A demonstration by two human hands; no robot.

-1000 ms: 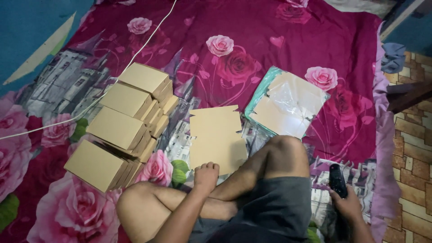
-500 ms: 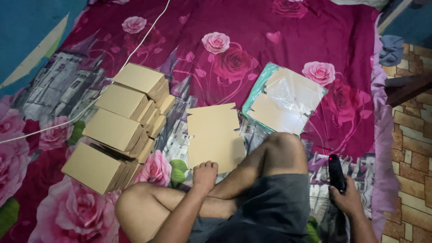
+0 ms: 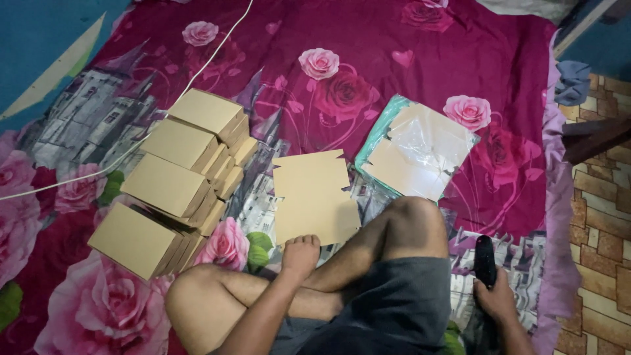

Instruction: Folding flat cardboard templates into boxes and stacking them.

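blanket: magenta rose-print sheet (image 3: 368, 39) spread over the floor, fills nearly the whole frame; brick-pattern tile floor (image 3: 601, 230) shows down the right edge.
person: sits cross-legged at bottom centre, knees up, grey shorts.
folded boxes: brown cardboard boxes (image 3: 174, 187) in overlapping rows, centre left, running diagonally from lower left toward the upper middle. Same layout as a second ago.
flat stack: bundle of unfolded cardboard blanks (image 3: 420, 154) in clear plastic over a teal sheet, right of centre, just above the right knee. Not touched.
loose blank: single flat cardboard blank (image 3: 314, 197), centre, between the boxes and the bundle, just above the left hand.
cable: thin white cord (image 3: 131, 148) crossing from left edge up to top centre, passing behind the boxes.
left hand (image 3: 300, 253): resting at the lower edge of the loose blank, fingers curled loosely, fingertips touching or right beside the card; can't tell if it pinches it. Hasn't moved over the last second.
right hand (image 3: 496, 299): lower right, closed around a dark slim object (image 3: 485, 260), remote- or phone-like, held at the blanket. Same grip as before.
change: basically only slight head-camera drift; things static, so my read is a pause with the blank about to be picked up.
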